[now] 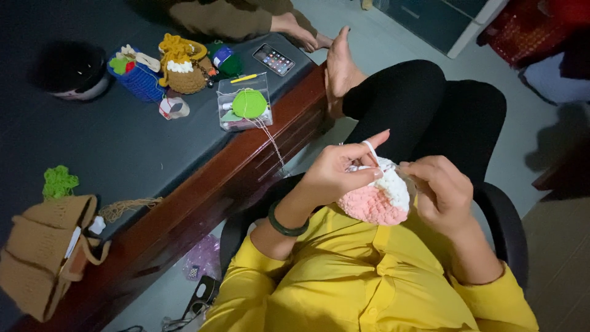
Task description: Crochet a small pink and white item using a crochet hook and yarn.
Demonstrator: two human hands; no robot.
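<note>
Now | both hands' fingers pinch crochet piece (378,197) | white end up-right, pink down-left

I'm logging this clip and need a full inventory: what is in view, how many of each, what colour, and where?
crochet piece: 1, pink and white, between both hands
desk: 1, dark top, wooden edge, left
phone: 1, dark, desk's far edge
clear box: 1, holds a green crochet round, on desk
crochet bags: 2, blue and brown, desk's far side
tan bag: 1, desk's near corner
green yarn: 1, beside tan bag
bangle: 1, dark green, left wrist
left hand: white yarn over a finger
right hand: grips the piece
</note>
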